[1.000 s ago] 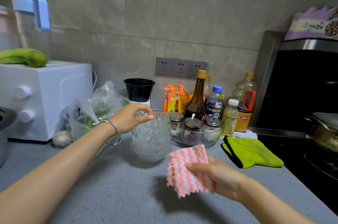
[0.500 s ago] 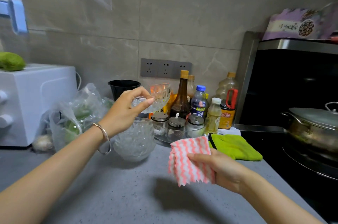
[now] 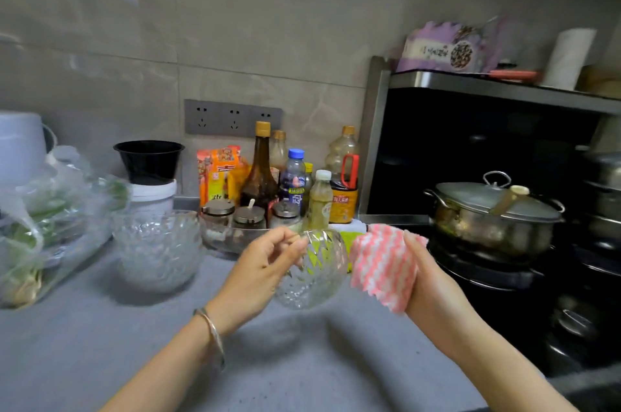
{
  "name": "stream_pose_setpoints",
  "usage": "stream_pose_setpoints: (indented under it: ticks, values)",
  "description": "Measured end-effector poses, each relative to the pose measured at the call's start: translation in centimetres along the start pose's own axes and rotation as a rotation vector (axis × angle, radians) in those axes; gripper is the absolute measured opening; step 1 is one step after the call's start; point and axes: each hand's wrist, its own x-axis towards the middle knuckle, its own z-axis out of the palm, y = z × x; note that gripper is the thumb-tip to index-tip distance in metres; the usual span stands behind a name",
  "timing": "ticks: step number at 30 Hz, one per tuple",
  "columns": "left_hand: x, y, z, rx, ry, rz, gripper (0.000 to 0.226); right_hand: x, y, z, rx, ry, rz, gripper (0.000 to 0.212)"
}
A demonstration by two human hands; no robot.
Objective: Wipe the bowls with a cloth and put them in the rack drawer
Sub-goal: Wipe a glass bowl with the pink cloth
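Observation:
My left hand (image 3: 258, 274) grips a small cut-glass bowl (image 3: 312, 270) by its rim, held tilted above the grey counter (image 3: 100, 344). Right beside it, my right hand (image 3: 433, 290) holds a pink-and-white striped cloth (image 3: 383, 263) that almost touches the bowl's side. A stack of several more glass bowls (image 3: 158, 250) stands on the counter to the left. No rack drawer is in view.
Sauce bottles and spice jars (image 3: 285, 190) crowd the back wall behind a clear dish. A black tub (image 3: 149, 159) sits on a white pail, bagged vegetables (image 3: 43, 226) lie at left. A lidded steel pot (image 3: 494, 213) sits on the black stove at right.
My left hand lifted the top bowl off the stack and carried it right and down to the cloth. My right hand raised the cloth toward it. The view swung right.

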Motion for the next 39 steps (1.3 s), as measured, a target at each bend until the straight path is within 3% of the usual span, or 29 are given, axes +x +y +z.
stream_pose_setpoints:
  ticks: [2, 7, 10, 12, 15, 19, 21, 25, 26, 29, 30, 35, 37, 39]
  values:
    - [-0.8, -0.1, 2.4, -0.044, 0.011, -0.036, 0.024, -1.0, 0.7, -0.3, -0.214, -0.001, -0.090, 0.037]
    - [-2.4, 0.5, 5.6, -0.091, 0.153, -0.045, 0.025, -5.6, 3.5, 2.1, -0.627, -0.107, -0.502, 0.065]
    - [-4.1, 1.5, 6.2, -0.110, 0.326, -0.064, 0.033, -5.8, 4.6, 2.1, -0.982, -0.046, -0.688, 0.068]
    - [-5.2, 1.9, 6.3, -0.092, 0.454, -0.100, 0.042, -5.8, 4.8, 2.3, -1.078, 0.017, -0.809, 0.062]
    - [-6.6, 2.6, 6.2, -0.095, 0.551, -0.150, 0.049, -5.7, 4.6, 2.7, -0.995, 0.051, -0.910, 0.043]
    - [-7.8, 4.0, 6.6, -0.081, 0.575, -0.124, 0.052, -6.4, 4.8, 4.6, -0.744, 0.045, -0.824, 0.048]
    - [-7.9, 4.3, 6.5, -0.045, 0.587, -0.113, 0.058, -7.3, 5.5, 6.2, -0.790, 0.100, -0.856, 0.047]
    - [-8.2, 5.3, 6.2, -0.078, 0.579, -0.125, 0.054, -7.8, 5.8, 7.6, -0.964, 0.153, -1.098, 0.043]
    - [-8.4, 5.6, 6.0, -0.085, 0.584, -0.116, 0.054, -7.5, 5.5, 7.5, -0.887, 0.144, -1.065, 0.043]
    - [-8.8, 6.2, 5.5, -0.112, 0.649, -0.105, 0.049, -7.0, 4.3, 7.5, -0.425, 0.073, -0.696, 0.042]
    - [-8.9, 6.4, 5.4, -0.115, 0.666, -0.101, 0.048, -7.2, 4.3, 7.7, -0.375, 0.064, -0.647, 0.040]
    - [-9.4, 6.2, 4.8, -0.074, 0.623, -0.109, 0.060, -8.5, 5.2, 9.8, -0.874, 0.177, -0.999, 0.040]
    - [-9.7, 6.4, 4.6, -0.037, 0.606, -0.082, 0.064, -8.0, 4.5, 9.6, -0.780, 0.130, -0.948, 0.039]
    - [-10.0, 6.9, 4.4, -0.049, 0.616, -0.058, 0.056, -7.7, 3.5, 9.3, -0.493, 0.059, -0.755, 0.037]
